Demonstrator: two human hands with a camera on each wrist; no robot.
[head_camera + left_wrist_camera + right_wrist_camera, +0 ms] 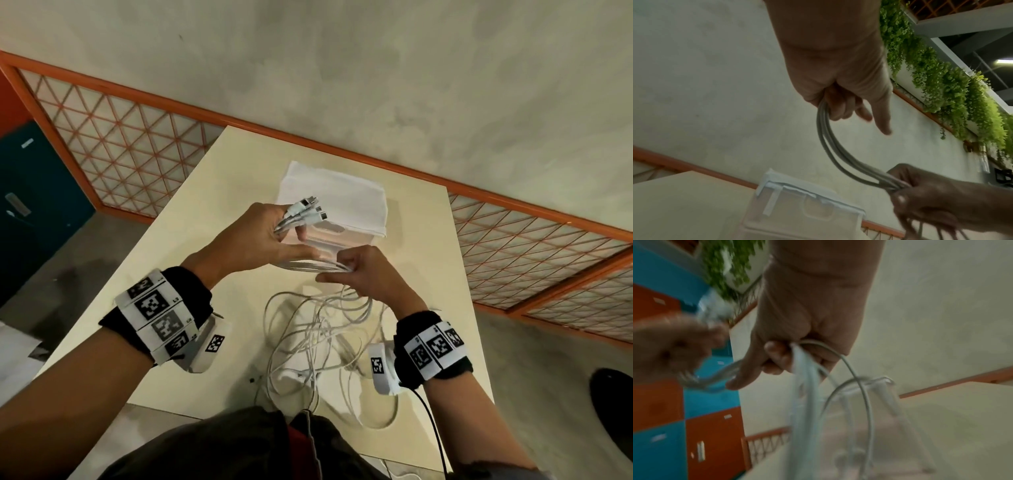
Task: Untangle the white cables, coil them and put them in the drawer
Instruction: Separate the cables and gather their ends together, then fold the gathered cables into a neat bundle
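Note:
Several white cables (318,329) lie in tangled loops on the cream table (438,260). My left hand (274,229) grips a bundle of them just behind their plug ends (310,207), which stick out past the fingers. From there the bundle (830,146) curves across to my right hand (349,265), which pinches the strands while the rest hang to the table. In the right wrist view the strands (807,386) drop from the curled fingers (777,353). Behind the hands stands a clear plastic drawer box (339,236) with a white cloth (335,195) on top; the box (797,214) has a front handle recess.
The table's near edge is at my body and its right edge (479,342) is close to my right wrist. An orange lattice fence (130,144) runs behind the table. Blue and orange cabinets (674,418) stand to the left. A dark object (613,394) lies on the floor at right.

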